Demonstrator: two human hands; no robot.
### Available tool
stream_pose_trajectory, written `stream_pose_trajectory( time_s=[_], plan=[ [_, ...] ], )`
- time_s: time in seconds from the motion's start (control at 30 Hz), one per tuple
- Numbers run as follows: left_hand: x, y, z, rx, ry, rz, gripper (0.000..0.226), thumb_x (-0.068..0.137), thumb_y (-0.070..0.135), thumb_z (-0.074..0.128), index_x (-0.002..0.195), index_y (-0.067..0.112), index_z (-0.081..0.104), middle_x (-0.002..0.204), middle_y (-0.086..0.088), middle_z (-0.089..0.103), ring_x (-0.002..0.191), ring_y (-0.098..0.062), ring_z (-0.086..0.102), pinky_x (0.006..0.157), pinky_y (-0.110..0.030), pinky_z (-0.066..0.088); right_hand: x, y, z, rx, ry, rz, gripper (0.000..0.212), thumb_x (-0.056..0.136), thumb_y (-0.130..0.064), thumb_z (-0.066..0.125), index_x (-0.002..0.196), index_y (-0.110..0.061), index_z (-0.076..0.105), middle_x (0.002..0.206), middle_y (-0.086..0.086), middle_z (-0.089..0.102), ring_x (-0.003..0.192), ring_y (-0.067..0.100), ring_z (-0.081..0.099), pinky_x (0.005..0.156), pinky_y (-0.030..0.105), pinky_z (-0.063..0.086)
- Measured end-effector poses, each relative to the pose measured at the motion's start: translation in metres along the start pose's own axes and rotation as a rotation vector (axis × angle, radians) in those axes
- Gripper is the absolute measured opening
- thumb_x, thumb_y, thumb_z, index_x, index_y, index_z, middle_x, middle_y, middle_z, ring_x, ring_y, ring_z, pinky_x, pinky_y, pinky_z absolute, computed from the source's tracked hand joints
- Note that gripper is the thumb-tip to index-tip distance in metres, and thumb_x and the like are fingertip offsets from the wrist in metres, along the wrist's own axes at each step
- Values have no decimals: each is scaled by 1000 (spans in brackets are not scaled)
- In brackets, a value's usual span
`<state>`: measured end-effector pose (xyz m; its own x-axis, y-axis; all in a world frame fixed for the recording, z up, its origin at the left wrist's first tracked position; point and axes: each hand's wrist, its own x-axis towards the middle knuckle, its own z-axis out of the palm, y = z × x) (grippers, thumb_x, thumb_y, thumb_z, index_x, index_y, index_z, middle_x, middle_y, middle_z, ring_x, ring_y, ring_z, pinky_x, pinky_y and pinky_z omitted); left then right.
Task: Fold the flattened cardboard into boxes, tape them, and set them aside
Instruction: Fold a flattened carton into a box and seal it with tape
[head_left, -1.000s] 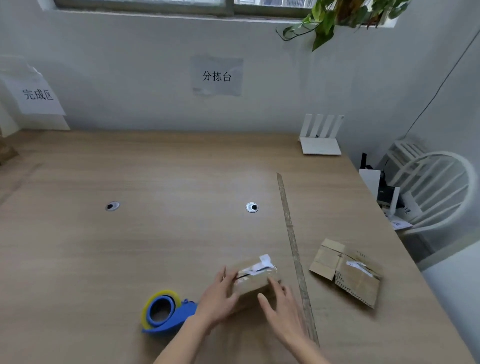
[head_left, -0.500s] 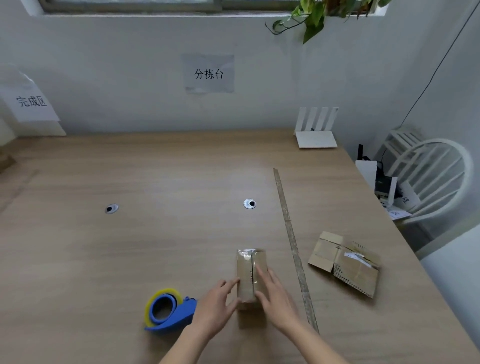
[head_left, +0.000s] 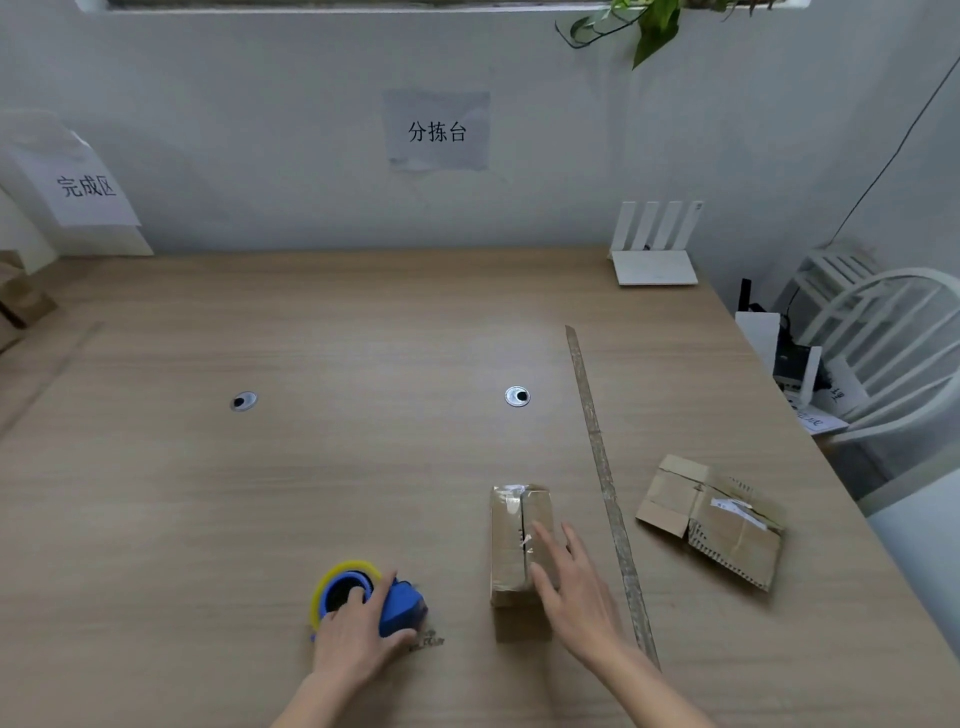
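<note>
Since the earlier frame, the left hand (head_left: 358, 631) was moved onto the blue-and-yellow tape dispenser (head_left: 363, 603), now gripped; the small brown cardboard box (head_left: 519, 540) at lower centre was best pinned by the flat, open right hand (head_left: 576, 597) while the seam was taped.

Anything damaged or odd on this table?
Yes. The flattened cardboard at right looks worn: its near edge is ragged, with torn label scraps on top. The box under the right hand also carries torn white label bits. Nothing spilled.

Tape dispenser (head_left: 363, 603) left of box (head_left: 519, 540); flattened cardboard (head_left: 711, 519) right, seemingly apart.
</note>
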<state>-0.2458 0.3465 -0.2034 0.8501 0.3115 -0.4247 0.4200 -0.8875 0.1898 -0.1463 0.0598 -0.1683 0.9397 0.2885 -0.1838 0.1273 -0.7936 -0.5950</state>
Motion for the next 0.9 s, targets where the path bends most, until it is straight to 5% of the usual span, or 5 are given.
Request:
stream_pose_trajectory(
  time_s=[0.2,0.47,0.6,0.73,0.9],
  plan=[
    [-1,-1,-17,-236,22,79,62,85,64,53,143,51,35,112,11,50,103,-10,54,87,-29,48,1,-19,-7,-10,146,-129,49,101,-31,51,149,-34,41,160,-12,29,146,6,31,114,27,36],
    [-9,31,-119,-514,102,417,46,79,53,66,124,45,58,119,24,59,109,0,58,95,-32,50,17,-112,-18,491,-292,-95,42,106,-17,46,147,-26,44,142,-14,48,129,2,46,104,15,42],
    [-19,40,-157,-456,150,482,40,82,51,67,121,43,61,113,26,62,101,5,59,88,-26,50,25,-134,-40,518,-179,-126,25,100,-11,59,123,-18,66,118,-5,69,111,9,64,96,22,53],
    [-27,47,-178,-450,124,500,38,82,52,66,119,47,60,107,27,65,97,2,62,86,-30,52,24,-144,-63,479,-84,-143,17,91,-19,73,87,-35,75,82,-17,75,83,0,71,77,15,53],
    [-28,72,-175,-327,168,475,53,79,78,49,124,50,52,98,26,65,83,1,61,71,-23,49,15,-127,-72,446,6,-35,8,95,-20,68,95,-23,75,87,-10,74,83,5,70,77,23,58]
  ],
)
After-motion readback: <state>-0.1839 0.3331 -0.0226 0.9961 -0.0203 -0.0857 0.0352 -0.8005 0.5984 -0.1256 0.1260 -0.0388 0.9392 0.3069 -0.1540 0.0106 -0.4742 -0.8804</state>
